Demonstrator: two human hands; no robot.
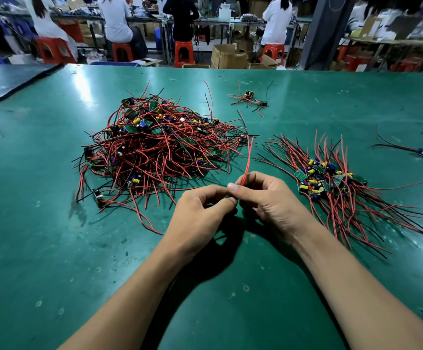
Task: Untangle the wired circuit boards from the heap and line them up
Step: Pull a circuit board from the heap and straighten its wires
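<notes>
A big tangled heap of small green circuit boards with red and black wires lies on the green table, left of centre. To the right, a bundle of boards lies with its wires roughly aligned. My left hand and my right hand meet in front of the heap, fingers curled, together pinching one wired board. Its red wires stick up between my right thumb and fingers. The board itself is almost hidden between my fingertips.
A small clump of wired boards lies further back. A single board with wires sits at the right edge. The green table mat stretches wide around. People sit on red stools beyond the table's far edge.
</notes>
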